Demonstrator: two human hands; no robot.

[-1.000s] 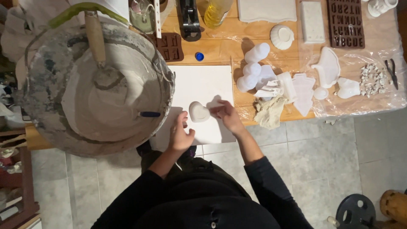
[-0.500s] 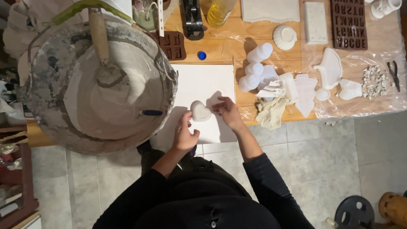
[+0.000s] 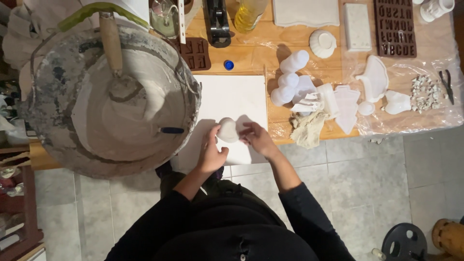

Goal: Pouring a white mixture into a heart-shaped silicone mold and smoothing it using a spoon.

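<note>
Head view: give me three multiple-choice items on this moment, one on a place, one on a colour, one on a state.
1. Where is the small white cast?
A. on the white board at the table edge
B. inside the bucket
C. on the floor tiles

2. What colour is the bottle cap on the table?
A. red
B. blue
C. yellow

3. How do the hands stand to the cast?
A. both are far from it
B. only one is near it
C. both are at it, one on each side

Answers:
1 A, it sits on the white board between the hands.
2 B, the cap is plainly blue.
3 C, the left hand and the right hand flank the cast, fingers on or right at it.
</note>
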